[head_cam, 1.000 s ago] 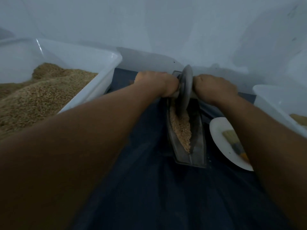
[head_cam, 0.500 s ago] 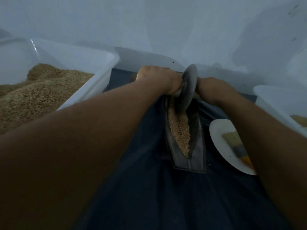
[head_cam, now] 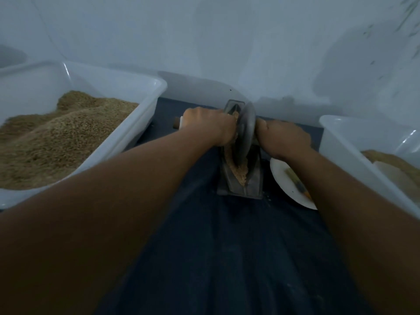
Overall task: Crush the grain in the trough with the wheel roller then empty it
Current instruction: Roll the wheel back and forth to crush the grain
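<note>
Left hand (head_cam: 208,125) and right hand (head_cam: 283,138) grip roller (head_cam: 244,135) handles; wheel stands in trough (head_cam: 241,176), apparently on grain (head_cam: 238,170).

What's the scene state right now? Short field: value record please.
left hand: grips the roller handle left of the wheel
right hand: grips the handle right of the wheel
wheel roller: upright in the trough, toward its far end
trough: on dark cloth, grain inside
left tub: heaped with grain
right tub: partly filled
plate: holds a brush
</note>
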{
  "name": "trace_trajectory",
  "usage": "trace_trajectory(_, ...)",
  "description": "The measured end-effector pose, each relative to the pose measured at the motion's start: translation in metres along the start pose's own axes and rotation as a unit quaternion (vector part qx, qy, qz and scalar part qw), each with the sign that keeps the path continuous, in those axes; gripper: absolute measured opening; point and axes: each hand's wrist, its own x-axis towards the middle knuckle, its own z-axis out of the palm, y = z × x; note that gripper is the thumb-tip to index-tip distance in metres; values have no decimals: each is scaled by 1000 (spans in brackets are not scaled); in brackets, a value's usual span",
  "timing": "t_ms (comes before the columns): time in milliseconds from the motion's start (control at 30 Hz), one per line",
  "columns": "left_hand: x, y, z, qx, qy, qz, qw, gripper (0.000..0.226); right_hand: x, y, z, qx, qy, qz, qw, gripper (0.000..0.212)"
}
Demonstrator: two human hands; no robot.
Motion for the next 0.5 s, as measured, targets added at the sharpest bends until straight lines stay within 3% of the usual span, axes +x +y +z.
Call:
trace_trajectory(133, -12, -1, 2, -14, 5, -27, 1000, 33, -1, -8, -6, 32, 4, 61, 998, 57)
trace_trajectory(500, 22, -6, 4, -28, -26, -14, 999, 24, 33, 2, 5, 3, -7, 48, 999, 46)
